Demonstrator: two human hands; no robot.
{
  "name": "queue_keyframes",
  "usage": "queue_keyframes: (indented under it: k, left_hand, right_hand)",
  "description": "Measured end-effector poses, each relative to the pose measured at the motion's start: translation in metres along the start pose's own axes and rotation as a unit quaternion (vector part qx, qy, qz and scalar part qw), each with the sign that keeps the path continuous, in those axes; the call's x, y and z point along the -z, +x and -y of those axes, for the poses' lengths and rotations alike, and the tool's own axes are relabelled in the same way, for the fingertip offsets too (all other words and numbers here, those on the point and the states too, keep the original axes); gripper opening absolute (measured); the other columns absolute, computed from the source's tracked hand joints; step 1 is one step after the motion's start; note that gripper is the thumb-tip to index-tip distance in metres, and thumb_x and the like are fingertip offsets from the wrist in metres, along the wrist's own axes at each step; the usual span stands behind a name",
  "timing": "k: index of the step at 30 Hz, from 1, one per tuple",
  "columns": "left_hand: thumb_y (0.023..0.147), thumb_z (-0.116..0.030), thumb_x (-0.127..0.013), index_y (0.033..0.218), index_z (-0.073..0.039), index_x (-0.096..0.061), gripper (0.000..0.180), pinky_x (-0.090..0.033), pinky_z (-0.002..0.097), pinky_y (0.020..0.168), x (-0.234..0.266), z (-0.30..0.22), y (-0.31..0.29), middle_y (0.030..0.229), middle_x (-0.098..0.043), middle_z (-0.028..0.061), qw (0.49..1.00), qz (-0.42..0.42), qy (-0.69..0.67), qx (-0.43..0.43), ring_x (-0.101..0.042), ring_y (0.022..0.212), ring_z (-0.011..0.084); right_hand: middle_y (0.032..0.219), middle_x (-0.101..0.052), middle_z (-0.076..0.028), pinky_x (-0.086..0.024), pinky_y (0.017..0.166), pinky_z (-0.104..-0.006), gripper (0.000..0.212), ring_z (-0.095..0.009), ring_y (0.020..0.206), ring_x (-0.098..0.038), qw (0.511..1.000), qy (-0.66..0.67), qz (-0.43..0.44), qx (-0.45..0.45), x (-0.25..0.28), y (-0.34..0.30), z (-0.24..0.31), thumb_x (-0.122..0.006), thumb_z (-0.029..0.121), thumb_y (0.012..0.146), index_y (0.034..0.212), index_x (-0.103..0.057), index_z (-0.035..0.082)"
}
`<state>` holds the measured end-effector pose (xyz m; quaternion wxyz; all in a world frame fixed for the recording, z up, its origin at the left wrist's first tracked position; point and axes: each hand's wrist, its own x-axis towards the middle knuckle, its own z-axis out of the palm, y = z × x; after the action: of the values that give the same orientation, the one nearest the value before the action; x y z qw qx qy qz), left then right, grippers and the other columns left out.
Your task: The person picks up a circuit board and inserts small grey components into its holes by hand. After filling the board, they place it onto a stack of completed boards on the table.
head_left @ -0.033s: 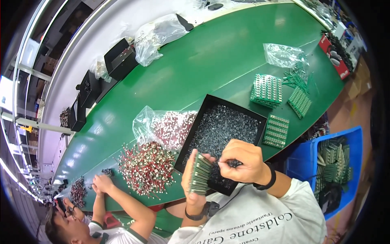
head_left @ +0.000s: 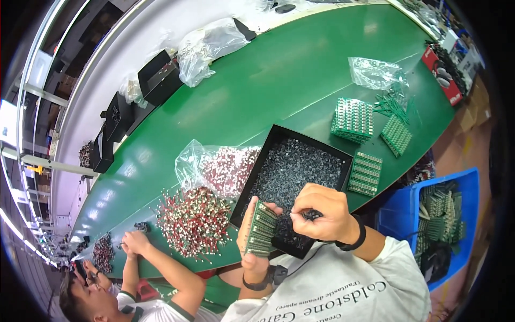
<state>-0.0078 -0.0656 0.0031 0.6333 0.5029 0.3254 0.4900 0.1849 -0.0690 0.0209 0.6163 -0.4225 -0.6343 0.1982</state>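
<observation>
My left hand (head_left: 250, 244) grips a green circuit board panel (head_left: 262, 229) by its edges, holding it tilted above the near end of a black tray (head_left: 250, 199). Rows of small parts run across the panel's face. Just right of the panel is my right hand (head_left: 326, 211), closed, with thumb and forefinger pinched together. Several small black parts (head_left: 311, 214) show inside its curled fingers; whatever is at the pinching fingertips is too small to make out. Under both hands, the tray holds a heap of small dark components (head_left: 300, 166).
Left of the tray lie a pile of red-and-white wired connectors (head_left: 193, 222) and a clear bag (head_left: 228, 166) of similar ones. Stacked green panels (head_left: 351, 119) stand right, beside another panel (head_left: 365, 173). A blue bin (head_left: 469, 214) sits lower right. A co-worker's hands (head_left: 135, 242) work at left.
The panel in my left hand has turned slightly, so more of its face shows. My right hand has shifted a touch to the right and stays closed.
</observation>
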Motion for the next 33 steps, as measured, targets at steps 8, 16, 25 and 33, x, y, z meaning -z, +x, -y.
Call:
queue_keyframes:
  k: [8, 16, 25, 33]
  left_hand:
    - [0.081, -0.092, -0.040, 0.143, 0.021, -0.040, 0.129, -0.047, 0.0396, 0.104, -0.010, -0.001, 0.007, 0.132, -0.057, 0.0313, 0.990, 0.055, 0.126, -0.022, -0.062, 0.120, 0.0331]
    - [0.078, -0.087, -0.055, 0.150, 0.015, -0.035, 0.126, -0.046, 0.0408, 0.107, -0.007, -0.001, -0.003, 0.137, -0.057, 0.0260, 1.000, -0.005, -0.001, 0.006, -0.061, 0.124, 0.0310]
    - [0.096, -0.074, -0.030, 0.152, 0.013, -0.032, 0.104, -0.037, 0.0433, 0.113, -0.009, -0.005, 0.010, 0.150, -0.044, 0.0309, 0.972, 0.110, 0.171, -0.117, -0.051, 0.133, 0.0377]
    - [0.091, -0.083, -0.030, 0.148, 0.014, -0.038, 0.113, -0.045, 0.0399, 0.103, -0.013, -0.012, 0.018, 0.133, -0.059, 0.0272, 0.967, 0.115, 0.204, -0.101, -0.062, 0.117, 0.0332]
  right_hand:
    - [0.079, -0.066, -0.009, -0.054, 0.061, -0.0340, 0.016, -0.025, 0.069, -0.066, 1.000, -0.022, -0.005, -0.015, -0.003, 0.007, -0.003, -0.078, 0.001, 0.075, 0.085, -0.066, 0.003]
    - [0.073, -0.067, -0.008, -0.051, 0.054, -0.0261, 0.013, -0.015, 0.060, -0.065, 0.993, 0.035, 0.027, -0.114, -0.001, -0.004, 0.007, -0.077, -0.001, 0.071, 0.076, -0.066, 0.002]
    - [0.085, -0.069, -0.013, -0.055, 0.064, -0.0261, 0.019, -0.016, 0.073, -0.069, 0.991, -0.009, 0.034, -0.126, -0.005, -0.007, 0.006, -0.073, -0.009, 0.075, 0.093, -0.068, -0.004]
    - [0.080, -0.071, -0.010, -0.056, 0.060, -0.0266, 0.013, -0.016, 0.064, -0.070, 0.993, -0.035, 0.028, -0.110, 0.004, 0.000, 0.003, -0.076, -0.002, 0.073, 0.085, -0.071, 0.000]
